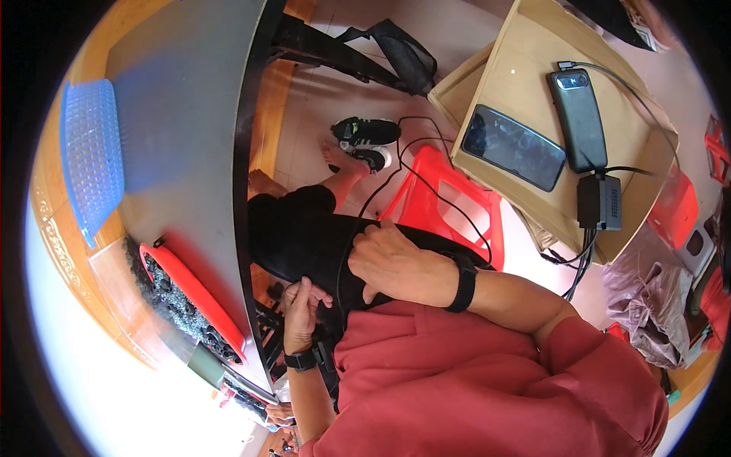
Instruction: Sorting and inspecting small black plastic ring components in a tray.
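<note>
My right hand (388, 261) is over my lap, back upward, its fingers curled in against the black trousers (297, 232). Lower and to the left, my left hand (304, 306) turns its palm partly up with the fingers bent and drawn together near the thumb. Whatever either hand pinches is too small or hidden to make out. A thin black cable (378, 190) runs across the trousers and passes close by the right hand's knuckles; I cannot tell whether it is gripped. Dark bands circle both wrists.
A grey table (190, 99) at left bears a blue plastic basket (95, 152) and a red-rimmed tray (202, 305) of dark, shiny pieces. At right, a cardboard box (525, 53) holds a phone (514, 147) and a black power bank (576, 118) with cables. A red stool (426, 190) and black shoes (365, 131) are below.
</note>
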